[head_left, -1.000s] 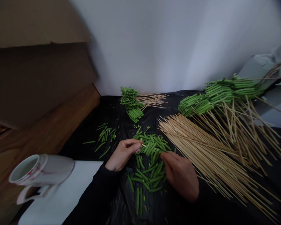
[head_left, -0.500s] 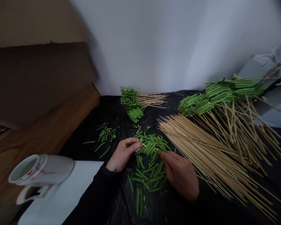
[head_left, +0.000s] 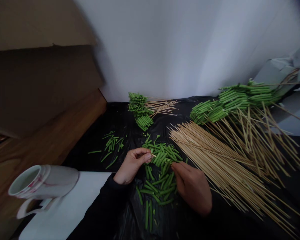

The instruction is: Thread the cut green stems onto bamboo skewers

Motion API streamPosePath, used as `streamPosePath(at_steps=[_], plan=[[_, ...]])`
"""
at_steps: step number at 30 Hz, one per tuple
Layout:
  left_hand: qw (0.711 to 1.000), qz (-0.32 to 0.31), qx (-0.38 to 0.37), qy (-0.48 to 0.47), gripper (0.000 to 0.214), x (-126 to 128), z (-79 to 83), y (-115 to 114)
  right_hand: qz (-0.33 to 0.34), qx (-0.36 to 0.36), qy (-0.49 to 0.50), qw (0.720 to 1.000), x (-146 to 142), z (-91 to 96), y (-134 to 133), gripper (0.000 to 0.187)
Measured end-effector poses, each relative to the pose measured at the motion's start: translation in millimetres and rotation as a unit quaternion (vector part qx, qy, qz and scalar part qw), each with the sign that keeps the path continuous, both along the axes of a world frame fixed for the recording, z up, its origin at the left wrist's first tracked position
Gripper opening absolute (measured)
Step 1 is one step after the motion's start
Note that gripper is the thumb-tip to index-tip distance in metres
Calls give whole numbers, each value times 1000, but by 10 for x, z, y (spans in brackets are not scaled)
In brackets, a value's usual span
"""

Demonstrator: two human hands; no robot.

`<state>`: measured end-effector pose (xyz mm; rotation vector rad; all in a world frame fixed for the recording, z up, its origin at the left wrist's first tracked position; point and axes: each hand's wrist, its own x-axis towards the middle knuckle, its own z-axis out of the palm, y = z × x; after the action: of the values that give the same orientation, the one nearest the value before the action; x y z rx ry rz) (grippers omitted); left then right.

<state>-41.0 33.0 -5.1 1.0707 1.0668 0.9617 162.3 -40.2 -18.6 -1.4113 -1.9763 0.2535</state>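
Observation:
My left hand (head_left: 131, 165) is closed in a pinch, thumb against forefinger. A short pale length of bamboo skewer (head_left: 153, 155) shows at its fingertips. Across from it, my right hand (head_left: 193, 186) has its fingers curled together, back of the hand toward me, hiding whatever they grip. Between and below both hands lies a loose pile of cut green stems (head_left: 162, 181), some side by side in a row near the fingertips. To the right of my right hand, a large sheaf of bare bamboo skewers (head_left: 215, 158) lies slantwise.
Threaded green skewers are stacked by the wall (head_left: 141, 111) and in a larger heap at right (head_left: 235, 101). Scattered stems (head_left: 112, 143) lie at left on black plastic sheeting (head_left: 87, 150). A pale mug (head_left: 57, 178) rests on its side near a white surface (head_left: 65, 213).
Both hands keep nearly the same place and grip. The left fingertips have shifted very slightly to the right and down; the piles look unchanged.

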Motion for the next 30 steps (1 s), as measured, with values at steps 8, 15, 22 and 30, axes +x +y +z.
streamPosePath(at_steps=[8,15,22,30], plan=[[1000,-7,4,7,19,9,-9,-10,-5,1,-1,1000,-6,-7,-2,24],[1000,-6,2,17,20,25,-2,-17,-6,-8,6,1000,-16,7,-12,25],[998,-25,25,43,20,53,5,-38,1,-12,9,1000,-15,20,-9,25],[999,-24,22,32,20,56,4,-40,-3,1,0,1000,1,24,15,25]])
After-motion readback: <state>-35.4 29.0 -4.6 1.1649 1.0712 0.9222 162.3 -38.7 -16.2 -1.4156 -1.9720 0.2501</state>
